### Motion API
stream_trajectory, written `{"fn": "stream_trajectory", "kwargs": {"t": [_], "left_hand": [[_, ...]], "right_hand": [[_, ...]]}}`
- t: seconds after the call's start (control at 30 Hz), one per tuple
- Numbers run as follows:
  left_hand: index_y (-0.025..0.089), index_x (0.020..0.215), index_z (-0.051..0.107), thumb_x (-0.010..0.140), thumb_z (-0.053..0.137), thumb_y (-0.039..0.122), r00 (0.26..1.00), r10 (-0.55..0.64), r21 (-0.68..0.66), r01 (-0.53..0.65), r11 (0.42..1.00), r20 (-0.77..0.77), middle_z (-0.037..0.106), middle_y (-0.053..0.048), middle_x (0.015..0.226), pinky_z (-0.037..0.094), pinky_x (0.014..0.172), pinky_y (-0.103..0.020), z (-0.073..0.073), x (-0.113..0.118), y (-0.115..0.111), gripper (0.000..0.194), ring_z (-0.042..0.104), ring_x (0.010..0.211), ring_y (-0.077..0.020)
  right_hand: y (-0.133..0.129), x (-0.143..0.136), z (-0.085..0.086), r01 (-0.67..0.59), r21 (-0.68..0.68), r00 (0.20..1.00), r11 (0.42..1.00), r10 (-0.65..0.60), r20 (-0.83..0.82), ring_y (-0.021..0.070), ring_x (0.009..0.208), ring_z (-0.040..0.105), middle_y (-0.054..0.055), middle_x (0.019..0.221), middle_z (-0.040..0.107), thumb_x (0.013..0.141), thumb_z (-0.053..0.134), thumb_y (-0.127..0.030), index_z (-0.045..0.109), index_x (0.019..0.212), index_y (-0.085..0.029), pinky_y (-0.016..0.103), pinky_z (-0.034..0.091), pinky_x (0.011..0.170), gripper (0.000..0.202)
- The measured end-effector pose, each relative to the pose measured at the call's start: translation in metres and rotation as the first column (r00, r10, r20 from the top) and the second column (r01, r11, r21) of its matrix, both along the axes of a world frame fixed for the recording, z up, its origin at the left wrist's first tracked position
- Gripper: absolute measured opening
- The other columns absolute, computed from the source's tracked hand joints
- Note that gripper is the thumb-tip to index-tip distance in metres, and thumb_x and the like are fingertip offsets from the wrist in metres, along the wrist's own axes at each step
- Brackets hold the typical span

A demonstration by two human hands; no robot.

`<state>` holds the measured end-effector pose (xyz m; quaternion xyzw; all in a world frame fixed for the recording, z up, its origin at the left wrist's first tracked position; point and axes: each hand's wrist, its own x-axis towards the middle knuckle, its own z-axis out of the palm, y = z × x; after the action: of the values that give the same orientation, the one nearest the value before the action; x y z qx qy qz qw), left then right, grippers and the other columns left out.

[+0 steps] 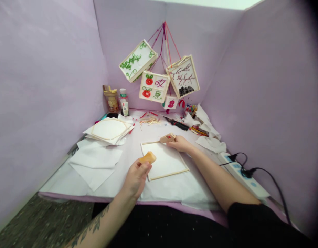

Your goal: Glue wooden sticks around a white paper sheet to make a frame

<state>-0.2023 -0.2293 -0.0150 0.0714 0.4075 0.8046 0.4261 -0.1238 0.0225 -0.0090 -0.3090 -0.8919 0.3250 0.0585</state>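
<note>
Between the thumb and fingers of my left hand (138, 174) is a small orange-yellow piece (148, 157), held above the left part of a white sheet. That white sheet (165, 160) lies flat on the table, with thin wooden strips along its edges. My right hand (180, 143) is closed on a flat beige wooden piece (168, 137) with a red mark, at the sheet's far edge. The fingertips of my right hand are partly hidden behind the piece.
Paper sheets (97, 160) and a stick-edged panel (109, 129) lie left. Behind are matchsticks (151, 121), black-handled pliers (178, 124), a jar (112, 101) and small bottles (124, 105). A power strip (241, 175) with cables sits right. Decorated frames (155, 86) hang at the back.
</note>
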Motion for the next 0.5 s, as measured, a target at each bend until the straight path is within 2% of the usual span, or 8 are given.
{"fn": "stream_trajectory", "kwargs": {"t": [0.5], "left_hand": [[0.015, 0.076, 0.067, 0.053, 0.086, 0.029, 1.000, 0.001, -0.008, -0.001, 1.000, -0.004, 0.066, -0.002, 0.083, 0.042, 0.094, -0.033, 0.0001, -0.0002, 0.0002, 0.033, 0.057, 0.086, -0.0134]], "right_hand": [[0.0040, 0.0064, 0.0013, 0.060, 0.003, 0.997, 0.998, -0.060, 0.046, 0.0141, 0.066, 0.056, 0.004, 0.077, 0.065, 0.078, 0.058, -0.036, 0.068, 0.096, -0.013, 0.020, 0.035, 0.053, 0.031]]}}
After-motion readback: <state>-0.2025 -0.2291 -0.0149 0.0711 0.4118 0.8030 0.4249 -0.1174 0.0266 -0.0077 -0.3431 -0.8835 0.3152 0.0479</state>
